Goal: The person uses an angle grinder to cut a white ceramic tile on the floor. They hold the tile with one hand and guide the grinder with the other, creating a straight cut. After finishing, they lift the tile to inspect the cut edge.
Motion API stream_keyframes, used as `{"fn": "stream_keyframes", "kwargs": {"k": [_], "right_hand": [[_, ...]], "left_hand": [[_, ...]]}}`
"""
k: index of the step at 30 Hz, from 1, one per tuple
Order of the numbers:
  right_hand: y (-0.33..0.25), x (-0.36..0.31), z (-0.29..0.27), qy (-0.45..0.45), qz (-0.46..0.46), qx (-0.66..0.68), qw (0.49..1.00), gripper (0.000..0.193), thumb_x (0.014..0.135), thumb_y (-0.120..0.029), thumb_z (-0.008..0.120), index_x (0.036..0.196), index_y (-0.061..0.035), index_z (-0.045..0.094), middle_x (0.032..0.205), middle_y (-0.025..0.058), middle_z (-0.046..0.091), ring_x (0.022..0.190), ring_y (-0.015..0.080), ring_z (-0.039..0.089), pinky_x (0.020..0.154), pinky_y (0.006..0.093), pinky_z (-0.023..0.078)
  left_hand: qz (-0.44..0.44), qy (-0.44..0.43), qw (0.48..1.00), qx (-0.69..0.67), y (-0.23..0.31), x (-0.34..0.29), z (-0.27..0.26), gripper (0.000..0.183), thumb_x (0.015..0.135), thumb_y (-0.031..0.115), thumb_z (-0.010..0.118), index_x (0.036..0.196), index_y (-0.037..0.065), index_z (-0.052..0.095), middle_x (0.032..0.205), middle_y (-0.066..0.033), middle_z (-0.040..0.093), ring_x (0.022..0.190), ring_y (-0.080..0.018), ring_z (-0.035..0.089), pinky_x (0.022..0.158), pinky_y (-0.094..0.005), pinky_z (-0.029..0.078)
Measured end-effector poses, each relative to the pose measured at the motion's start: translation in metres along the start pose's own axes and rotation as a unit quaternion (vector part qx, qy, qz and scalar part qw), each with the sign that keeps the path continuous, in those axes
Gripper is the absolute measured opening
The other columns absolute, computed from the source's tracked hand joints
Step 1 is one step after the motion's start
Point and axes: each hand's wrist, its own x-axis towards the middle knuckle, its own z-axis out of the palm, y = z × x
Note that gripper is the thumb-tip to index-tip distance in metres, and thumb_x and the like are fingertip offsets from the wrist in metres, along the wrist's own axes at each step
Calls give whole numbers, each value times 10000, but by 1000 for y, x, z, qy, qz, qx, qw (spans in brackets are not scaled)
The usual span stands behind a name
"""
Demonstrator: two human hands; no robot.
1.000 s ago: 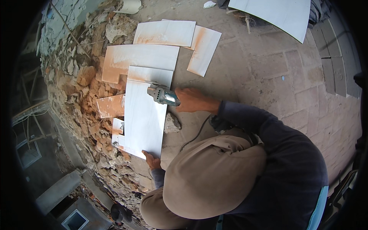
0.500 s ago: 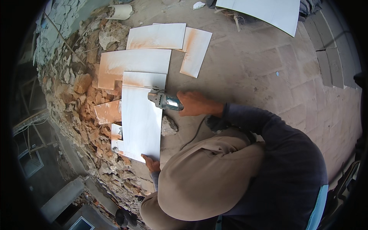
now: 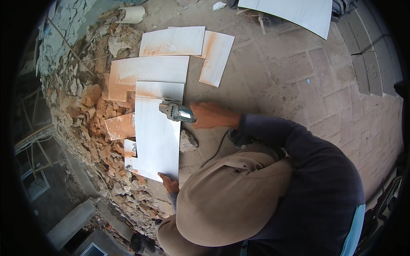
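My right hand [image 3: 209, 115] is wrapped round the body of an angle grinder [image 3: 179, 112]. The grinder's head lies over the upper part of a white tile [image 3: 157, 132], at a line that crosses it from its left edge. Orange dust coats the strip of tile [image 3: 158, 89] beyond that line. At the near edge of the white tile, my left hand [image 3: 169, 182] grips the corner, thumb on top; its other fingers are partly hidden. The grinder's disc shows only as a thin edge.
Broken rubble [image 3: 92, 94] is heaped along the left. Several cut tile pieces [image 3: 149, 70] lie beyond the white tile, dusted orange. A stone [image 3: 188, 141] sits beside its right edge, near a dark cable [image 3: 218, 149]. Another large tile [image 3: 294, 15] lies at the far right, and grey blocks [image 3: 367, 64] line the right side.
My right hand has moved the grinder a little to the left across the white tile. My left hand stays at the tile's near corner.
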Motion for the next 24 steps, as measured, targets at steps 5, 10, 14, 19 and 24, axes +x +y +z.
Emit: {"fn": "stream_keyframes", "kwargs": {"k": [5,10,14,19,24], "right_hand": [[4,5,10,14,-7,-2,1000,526,761,-285,796,1097,69,600,972,278,720,890,451,727,776,522,579],[12,-10,6,19,-12,0,1000,519,770,-290,792,1096,65,602,965,270,720,900,448,727,784,524,577],[12,-20,-1,14,-2,9,1000,503,781,-286,769,1107,63,609,954,258,727,889,452,731,772,530,581],[7,-14,-2,1,9,8,1000,496,785,-287,765,1097,67,611,956,269,730,875,449,736,763,527,584],[4,-2,2,-6,13,1,1000,519,783,-293,766,1119,74,620,954,288,731,855,456,739,747,532,584]], "left_hand": [[-2,1,1000,3,1,-2,-1,807,1066,715,411,1289,-18,664,1106,-32,649,903,-196,556,860,-324,517],[-5,2,1000,1,0,-2,1,805,1068,713,408,1294,-17,662,1110,-33,649,907,-196,555,863,-323,516],[-1,1,1000,5,1,-2,2,804,1070,711,405,1298,-17,661,1113,-33,648,910,-196,554,866,-323,515],[0,0,1000,9,0,-1,1,802,1071,708,403,1303,-16,659,1116,-34,648,914,-196,553,869,-322,514],[1,1,1000,8,1,1,0,801,1073,706,400,1308,-15,657,1120,-34,648,918,-196,553,873,-321,513]]}}
